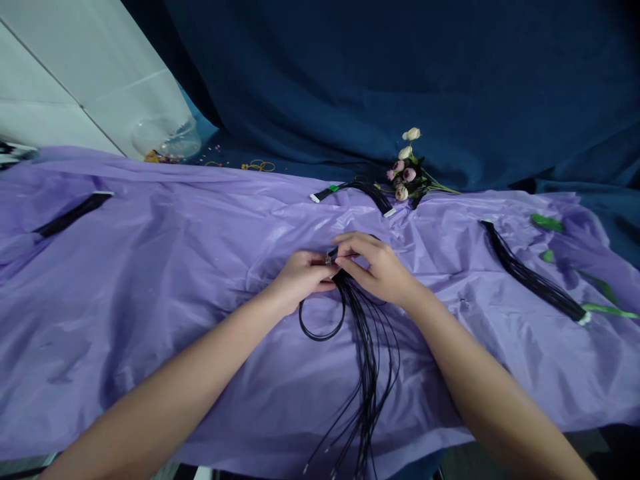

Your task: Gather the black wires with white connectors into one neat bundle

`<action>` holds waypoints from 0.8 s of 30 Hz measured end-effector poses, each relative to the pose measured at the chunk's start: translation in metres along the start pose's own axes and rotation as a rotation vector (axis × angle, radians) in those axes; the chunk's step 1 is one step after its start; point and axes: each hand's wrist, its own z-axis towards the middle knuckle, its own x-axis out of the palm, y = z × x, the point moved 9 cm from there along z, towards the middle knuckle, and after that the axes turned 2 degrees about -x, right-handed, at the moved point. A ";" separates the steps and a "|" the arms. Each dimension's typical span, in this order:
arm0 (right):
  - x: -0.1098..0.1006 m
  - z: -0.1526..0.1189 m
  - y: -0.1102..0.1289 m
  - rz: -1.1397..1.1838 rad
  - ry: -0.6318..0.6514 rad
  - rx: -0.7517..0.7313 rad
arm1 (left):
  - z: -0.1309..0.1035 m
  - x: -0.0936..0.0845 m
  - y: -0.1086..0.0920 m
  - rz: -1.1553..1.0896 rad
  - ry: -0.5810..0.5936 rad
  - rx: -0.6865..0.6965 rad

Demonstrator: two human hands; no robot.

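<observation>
At the middle of the purple-covered table, my left hand (301, 279) is closed around a small connector (329, 259), mostly hidden by the fingers. A bundle of thin black wires (367, 353) runs from it toward me and hangs past the front edge, its loose ends spread apart. One black cable loop (323, 339) curves out below the left hand. My right hand (373, 267) is closed at the connector, thumb and fingertips pinching what looks like a black wire; the fingers cover the exact spot.
Other black wire harnesses lie on the purple sheet (200, 280): one (70, 217) at left, one (367, 188) at the back, one (533, 280) at right. Artificial flowers (407, 172) rest at the back edge. A clear plastic tub (167, 139) and yellow rubber bands (260, 165) are beyond it.
</observation>
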 end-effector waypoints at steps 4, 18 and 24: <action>0.004 -0.002 -0.010 -0.090 0.011 0.038 | -0.001 0.001 0.000 0.004 0.006 0.003; 0.015 -0.007 -0.023 -0.275 0.046 0.167 | -0.002 0.000 0.002 0.019 -0.053 0.022; 0.017 -0.008 -0.024 -0.335 0.067 0.218 | -0.002 0.000 0.003 0.030 -0.078 0.076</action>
